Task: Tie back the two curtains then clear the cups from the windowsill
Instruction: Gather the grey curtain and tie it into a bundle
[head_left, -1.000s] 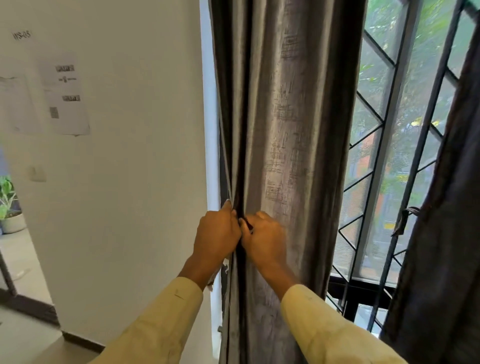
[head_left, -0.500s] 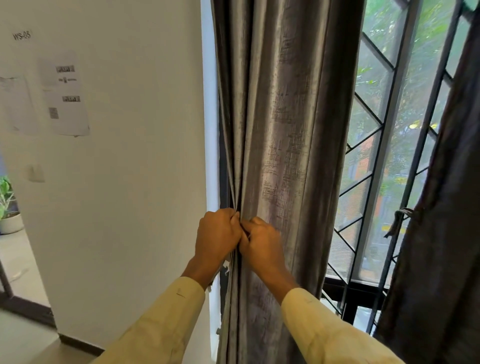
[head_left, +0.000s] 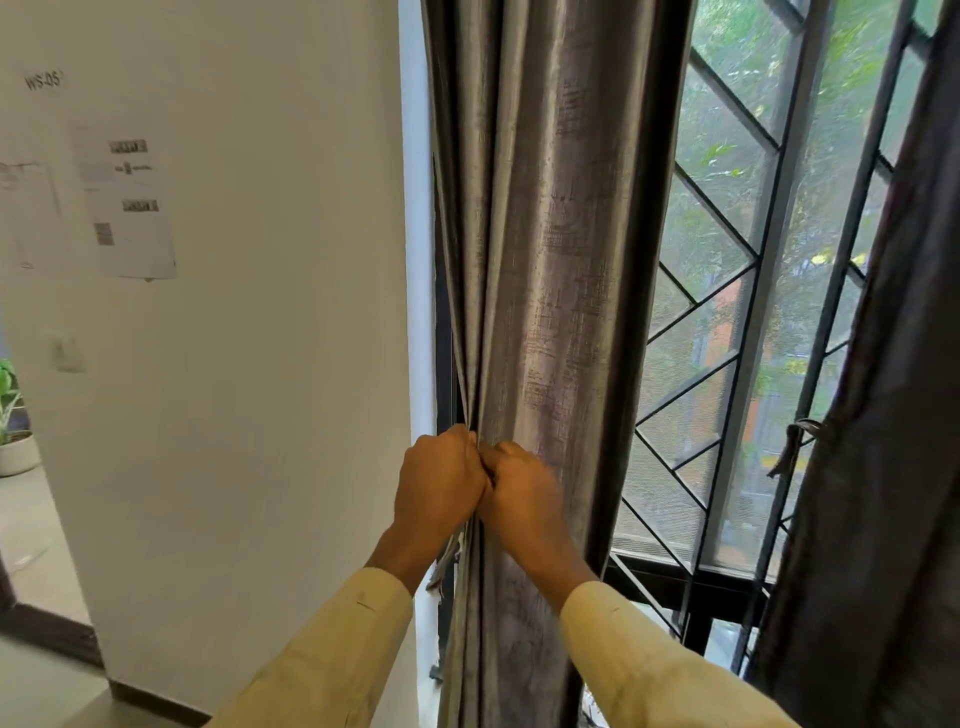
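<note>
Left hand (head_left: 439, 486) and right hand (head_left: 522, 499) fisted, knuckles touching.

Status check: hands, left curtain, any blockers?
Left hand, right hand fisted together on left curtain, gathered. Right curtain hangs at the frame's right edge. No cups in view.

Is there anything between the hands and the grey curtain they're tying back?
Nothing visible. The left hand and right hand are both closed directly on the gathered grey curtain at its left edge, by the window frame. What sits inside the grip is hidden.
</note>
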